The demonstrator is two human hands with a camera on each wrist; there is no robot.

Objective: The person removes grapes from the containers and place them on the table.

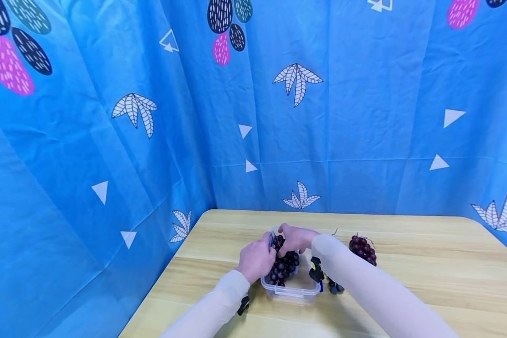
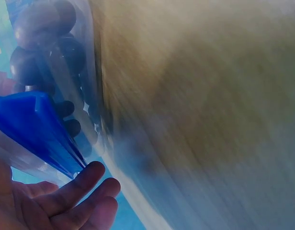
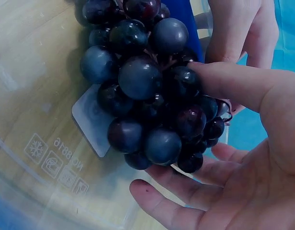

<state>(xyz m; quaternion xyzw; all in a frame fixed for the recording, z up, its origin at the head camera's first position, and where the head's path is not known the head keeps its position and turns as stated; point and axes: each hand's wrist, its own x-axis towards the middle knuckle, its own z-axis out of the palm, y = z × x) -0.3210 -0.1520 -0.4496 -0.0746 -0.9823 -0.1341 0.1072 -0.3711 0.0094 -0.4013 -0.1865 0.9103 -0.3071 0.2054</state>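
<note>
A bunch of dark purple grapes (image 1: 282, 268) lies along the left side of a clear plastic container (image 1: 294, 292). My right hand (image 1: 295, 238) holds the bunch at its far end; in the right wrist view the thumb presses the dark grapes (image 3: 138, 81) from one side while curled fingers support them from the other. At the container's left wall my left hand (image 1: 255, 260) grips the edge by a blue latch flap (image 2: 37, 124). In the left wrist view its fingers bend beneath that flap, and grapes show through the clear wall.
A reddish grape bunch (image 1: 363, 249) lies on the wooden table (image 1: 439, 263) beyond my right forearm. More dark grapes (image 1: 334, 287) sit just right of the container, partly hidden by that sleeve. A blue patterned curtain (image 1: 304, 141) hangs behind the table and along its left side.
</note>
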